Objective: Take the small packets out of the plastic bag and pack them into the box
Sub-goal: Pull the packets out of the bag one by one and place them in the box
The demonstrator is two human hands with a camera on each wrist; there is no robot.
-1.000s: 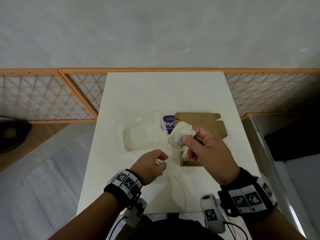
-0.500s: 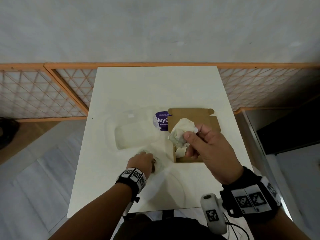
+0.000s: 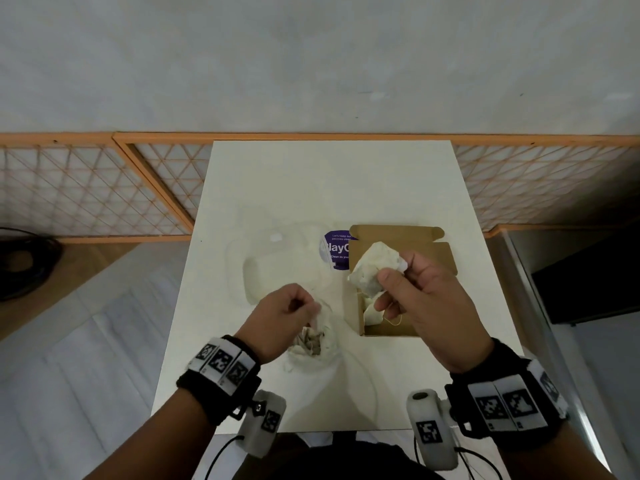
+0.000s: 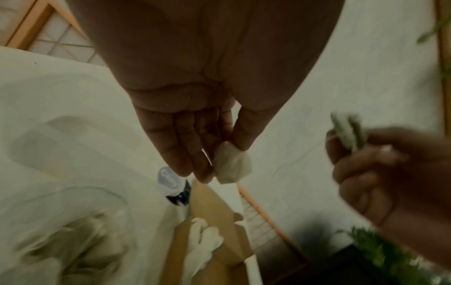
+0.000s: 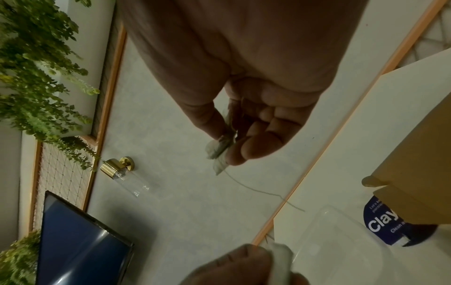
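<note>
Your right hand pinches crumpled white paper packets over the open brown cardboard box. Your left hand pinches another small white packet above the clear plastic bag, near the white table's near edge.

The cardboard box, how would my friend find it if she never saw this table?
Start at the white table. On its right side, under the right hand, sits the cardboard box, with pale packets inside. It is the only brown thing there; the plastic bag beside it is see-through.
</note>
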